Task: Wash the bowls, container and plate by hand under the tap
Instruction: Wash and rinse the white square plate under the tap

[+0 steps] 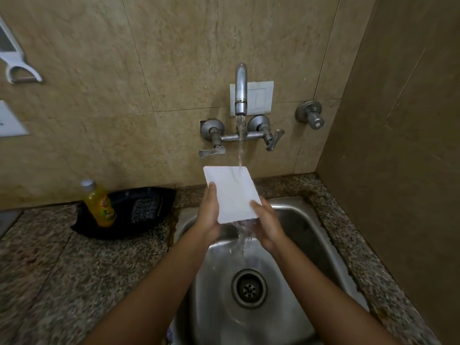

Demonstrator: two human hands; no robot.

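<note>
A white square plate with rounded corners is held tilted above the steel sink, its far edge under the stream from the tap. Water runs down the plate and spills off its near edge toward the drain. My left hand grips the plate's left edge, thumb on its top face. My right hand grips the near right corner, thumb on top. No bowls or container show in the head view.
A yellow dish-soap bottle stands in a black tray with a scrub pad on the granite counter left of the sink. Tap levers and a wall valve sit on the tiled wall. A brown wall closes the right side.
</note>
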